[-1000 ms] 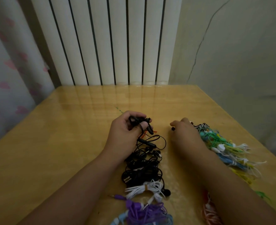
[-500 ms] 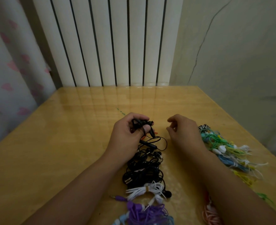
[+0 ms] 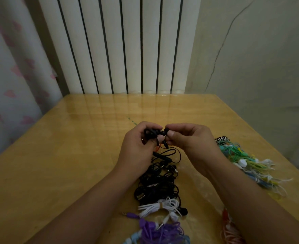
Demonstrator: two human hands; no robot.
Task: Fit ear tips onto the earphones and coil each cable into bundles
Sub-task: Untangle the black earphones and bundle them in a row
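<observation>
My left hand grips a black earphone above the table, its cable trailing down to the black cable pile. My right hand meets it from the right, thumb and forefinger pinching a small black ear tip against the earbud. The two hands touch at the fingertips. How far the tip sits on the earbud is hidden by the fingers.
A white coiled bundle and purple earphones lie near the front edge. Green, blue and yellow earphones spread along the right side of the wooden table. A pink cable lies by my right forearm. A radiator stands behind.
My right hand left the coloured pile at the right, moved left and up with a small black tip, and now meets my left hand at the black earbud.
</observation>
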